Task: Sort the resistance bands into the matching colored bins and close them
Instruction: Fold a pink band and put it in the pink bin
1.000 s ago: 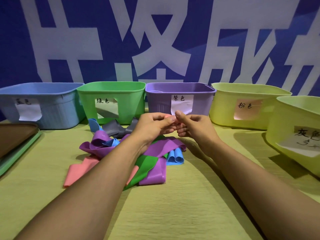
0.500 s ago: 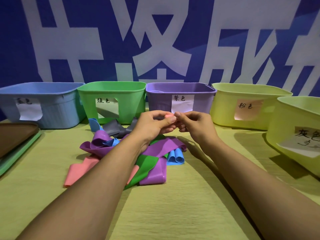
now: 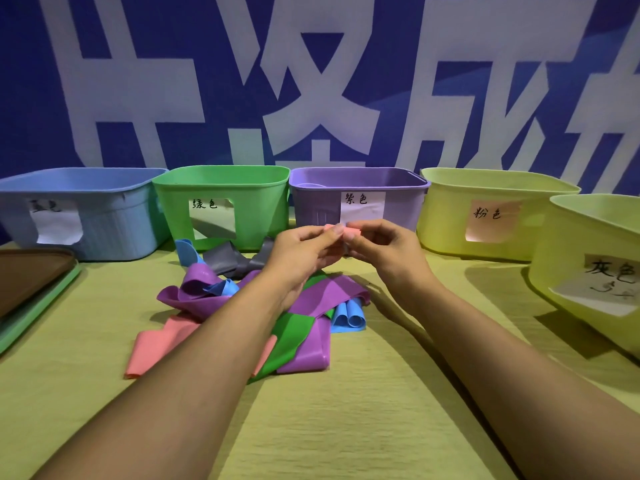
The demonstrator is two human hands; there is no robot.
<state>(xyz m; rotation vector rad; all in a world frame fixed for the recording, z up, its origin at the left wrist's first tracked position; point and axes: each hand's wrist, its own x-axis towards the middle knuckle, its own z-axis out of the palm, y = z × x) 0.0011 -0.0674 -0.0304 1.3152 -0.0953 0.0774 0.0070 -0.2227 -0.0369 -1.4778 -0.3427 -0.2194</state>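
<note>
Both hands meet in the air in front of the purple bin (image 3: 358, 188), and between them sits a small folded pink band (image 3: 344, 231): the left hand (image 3: 304, 252) pinches its left end with thumb and forefinger, and the right hand (image 3: 382, 252) pinches its right end with curled fingers, so each grip is clenched on the same band. Straight behind the grip stands the purple bin, open-topped, with a white paper label on its front wall. To the left of the grip stand the green bin (image 3: 221, 202) and, farther left, the blue bin (image 3: 79, 209), each open and labelled. To the right of the grip stands a yellow-green bin with a pink label (image 3: 491, 209), and farther right and nearer the person a second yellow-green bin with a white label (image 3: 588, 258). Below the grip and just toward the person, a loose heap of bands lies on the table (image 3: 346, 427): purple bands (image 3: 311, 327), a green band (image 3: 291, 337), a flat pink band (image 3: 156, 351) partly under the left forearm, curled blue bands (image 3: 348, 315), and grey bands (image 3: 225, 259) lying behind the heap near the green bin. Far to the left of the grip, at the table's edge, lies a brown lid (image 3: 31, 275) stacked on a green lid (image 3: 41, 313).
</note>
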